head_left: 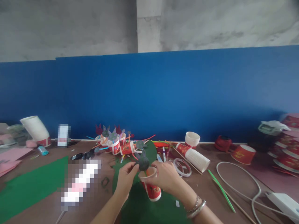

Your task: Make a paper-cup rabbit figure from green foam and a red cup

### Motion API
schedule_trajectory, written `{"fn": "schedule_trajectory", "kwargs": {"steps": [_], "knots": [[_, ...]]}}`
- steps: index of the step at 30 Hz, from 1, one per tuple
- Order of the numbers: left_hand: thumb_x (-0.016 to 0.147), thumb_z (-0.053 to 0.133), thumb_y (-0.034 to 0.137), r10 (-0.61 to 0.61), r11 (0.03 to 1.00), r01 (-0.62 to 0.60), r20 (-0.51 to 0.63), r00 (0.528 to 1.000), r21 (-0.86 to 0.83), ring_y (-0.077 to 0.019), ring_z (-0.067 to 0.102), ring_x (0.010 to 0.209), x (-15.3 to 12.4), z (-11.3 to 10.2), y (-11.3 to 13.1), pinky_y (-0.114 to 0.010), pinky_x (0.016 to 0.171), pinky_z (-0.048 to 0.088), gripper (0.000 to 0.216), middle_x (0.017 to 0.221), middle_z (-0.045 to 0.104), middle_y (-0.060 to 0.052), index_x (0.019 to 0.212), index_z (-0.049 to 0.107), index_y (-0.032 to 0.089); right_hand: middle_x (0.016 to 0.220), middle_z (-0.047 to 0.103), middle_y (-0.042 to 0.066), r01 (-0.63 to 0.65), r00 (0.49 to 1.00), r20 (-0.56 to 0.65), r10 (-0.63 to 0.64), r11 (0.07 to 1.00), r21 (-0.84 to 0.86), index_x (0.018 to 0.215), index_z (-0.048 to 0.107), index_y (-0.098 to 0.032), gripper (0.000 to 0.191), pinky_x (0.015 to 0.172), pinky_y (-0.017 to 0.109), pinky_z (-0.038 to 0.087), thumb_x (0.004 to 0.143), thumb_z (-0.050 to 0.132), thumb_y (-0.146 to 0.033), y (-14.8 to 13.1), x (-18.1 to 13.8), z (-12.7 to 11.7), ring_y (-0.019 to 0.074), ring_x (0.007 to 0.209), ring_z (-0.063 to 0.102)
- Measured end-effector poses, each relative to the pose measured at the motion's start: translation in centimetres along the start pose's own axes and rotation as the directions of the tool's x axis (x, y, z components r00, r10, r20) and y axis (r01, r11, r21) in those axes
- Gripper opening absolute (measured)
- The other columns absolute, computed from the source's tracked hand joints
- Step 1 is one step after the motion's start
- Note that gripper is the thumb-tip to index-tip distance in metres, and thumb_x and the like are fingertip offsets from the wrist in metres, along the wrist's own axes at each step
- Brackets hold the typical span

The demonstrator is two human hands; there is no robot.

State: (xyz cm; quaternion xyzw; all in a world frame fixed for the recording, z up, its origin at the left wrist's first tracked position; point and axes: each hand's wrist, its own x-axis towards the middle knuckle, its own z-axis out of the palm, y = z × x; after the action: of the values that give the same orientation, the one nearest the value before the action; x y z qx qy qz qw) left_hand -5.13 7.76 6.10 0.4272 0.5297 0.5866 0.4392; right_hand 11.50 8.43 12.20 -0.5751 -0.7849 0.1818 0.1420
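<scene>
My right hand (168,176) is wrapped around the rim of a red and white paper cup (153,191), which leans a little over the green sheet (154,214). The thumb and fingers of my left hand (126,178) pinch a dark grey eared paper cutout (143,163) above the cup's mouth. Below the cutout, an orange strip shows inside the rim; how the two are joined cannot be made out. Behind my hands stand several decorated paper cups (114,146) with eared cutouts and coloured stems, one lying on its side.
On the right are a lying stack of paper cups (197,159), tape rolls (185,168), a green pipe cleaner (221,189), a white cable (257,189) and a power strip (285,202). Green felt (35,189) and a blurred-out lit screen (80,182) lie left. A blue panel (149,93) borders the table.
</scene>
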Motion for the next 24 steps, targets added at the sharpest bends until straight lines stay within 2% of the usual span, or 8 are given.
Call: {"fn": "schedule_trajectory", "kwargs": {"steps": [3,5,8,11,14,17,21,24], "knots": [[0.062,0.069,0.045,-0.018,1.0,0.017,-0.029,0.999,-0.025,-0.0061,0.036,0.04,0.2,-0.3,-0.2,-0.018,0.039,0.024,0.033,0.049,0.053,0.003,0.072,0.068,0.014,0.095,0.066,0.006,0.007,1.0,0.015,-0.01,0.988,0.157,0.113,0.055,-0.021,0.065,0.07,0.029,0.039,0.057,0.069,-0.05,1.5,0.0,-1.3,0.0233,0.085,0.059],[0.063,0.069,0.045,-0.018,0.999,0.017,-0.031,0.999,-0.04,-0.0054,0.034,0.039,0.5,-0.4,-0.4,-0.018,0.039,0.022,0.033,0.048,0.051,0.004,0.07,0.066,0.014,0.093,0.065,0.005,0.019,0.999,0.037,-0.027,0.977,0.213,0.114,0.055,-0.021,0.062,0.067,0.027,0.039,0.058,0.07,-0.041,2.9,0.4,-1.8,0.0207,0.083,0.058],[0.064,0.068,0.043,-0.019,0.999,0.018,-0.015,1.0,-0.047,-0.004,0.03,0.039,0.6,-0.4,-0.6,-0.017,0.039,0.02,0.03,0.049,0.05,0.005,0.068,0.065,0.014,0.08,0.065,0.003,0.027,0.998,0.038,-0.041,0.95,0.311,0.095,0.064,-0.018,0.033,0.06,0.024,0.039,0.063,0.064,-0.025,4.3,1.3,-1.8,0.0162,0.071,0.057],[0.064,0.068,0.041,-0.031,0.999,0.031,0.015,0.999,-0.036,-0.0036,0.03,0.04,0.6,-0.2,-0.5,-0.017,0.039,0.019,0.029,0.051,0.05,0.004,0.066,0.064,0.013,0.063,0.061,0.001,0.032,0.998,0.028,-0.049,0.905,0.425,0.073,0.066,-0.014,0.013,0.054,0.023,0.036,0.065,0.058,-0.02,4.1,2.0,-1.1,0.013,0.059,0.052],[0.063,0.069,0.041,-0.036,0.999,0.037,0.038,0.999,-0.029,-0.004,0.03,0.04,0.3,-0.2,-0.1,-0.017,0.04,0.019,0.029,0.05,0.05,0.004,0.066,0.064,0.013,0.058,0.06,0.0,0.07,0.997,-0.016,-0.073,0.832,0.551,0.067,0.067,-0.013,0.016,0.053,0.023,0.035,0.069,0.056,-0.024,3.0,2.2,-0.2,0.0121,0.055,0.049],[0.062,0.07,0.043,-0.028,0.999,0.029,0.064,0.998,-0.021,-0.0052,0.033,0.04,0.1,-0.1,0.3,-0.018,0.04,0.02,0.03,0.047,0.049,0.005,0.065,0.064,0.014,0.063,0.064,0.001,0.099,0.995,-0.04,-0.094,0.797,0.595,0.07,0.07,-0.012,0.018,0.056,0.023,0.039,0.069,0.056,-0.023,2.1,2.1,0.4,0.0143,0.06,0.054],[0.062,0.07,0.043,-0.02,1.0,0.022,0.087,0.996,-0.015,-0.0069,0.037,0.042,-0.1,-0.1,0.8,-0.018,0.041,0.022,0.03,0.045,0.05,0.004,0.062,0.064,0.014,0.069,0.068,0.003,0.103,0.995,-0.05,-0.091,0.81,0.577,0.077,0.072,-0.012,0.02,0.061,0.024,0.042,0.069,0.057,-0.022,1.6,2.0,0.5,0.0167,0.066,0.057],[0.062,0.07,0.04,-0.012,1.0,0.014,0.09,0.996,-0.018,-0.0069,0.038,0.043,-0.1,-0.1,0.8,-0.018,0.042,0.024,0.027,0.048,0.052,0.004,0.062,0.064,0.014,0.065,0.066,0.002,0.124,0.992,-0.068,-0.104,0.845,0.521,0.071,0.07,-0.012,0.018,0.058,0.023,0.04,0.07,0.056,-0.023,1.6,2.0,0.4,0.0148,0.062,0.054]]}}
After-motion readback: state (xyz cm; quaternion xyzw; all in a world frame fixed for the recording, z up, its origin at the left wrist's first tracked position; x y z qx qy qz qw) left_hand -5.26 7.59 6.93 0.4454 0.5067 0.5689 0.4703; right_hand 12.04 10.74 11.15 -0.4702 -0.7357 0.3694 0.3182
